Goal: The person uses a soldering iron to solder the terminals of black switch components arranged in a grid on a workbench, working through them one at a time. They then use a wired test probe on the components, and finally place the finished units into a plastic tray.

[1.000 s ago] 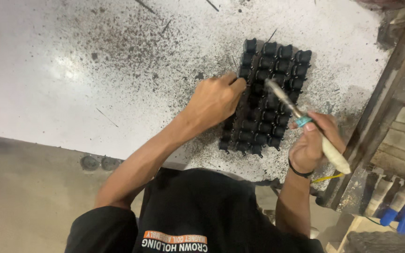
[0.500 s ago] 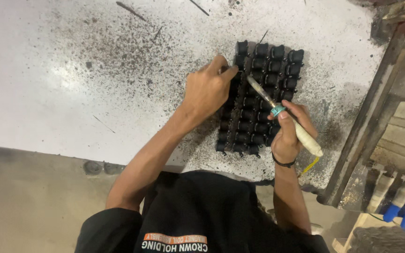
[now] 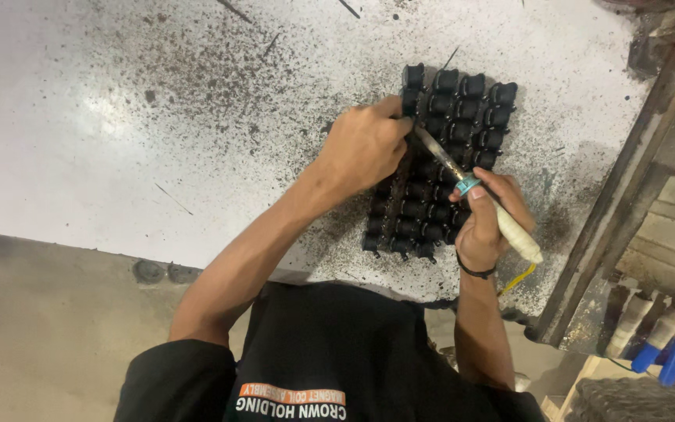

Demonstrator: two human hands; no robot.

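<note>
the block of black parts [image 3: 451, 160] lies on the speckled worktop [image 3: 158, 117], right of middle. the left hand [image 3: 365, 144] presses its left edge, fingers curled shut. the right hand [image 3: 486, 219] is closed on a brush [image 3: 478, 195]; keep strokes short and the block pinned.

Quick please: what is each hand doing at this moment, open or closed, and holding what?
Left hand: curled, pressing on the black block of parts.
Right hand: closed around the white-handled blade tool.

left hand [image 3: 361, 148] steadying black parts [image 3: 447, 156], right hand [image 3: 484, 223] holding tool [image 3: 478, 195]
</note>
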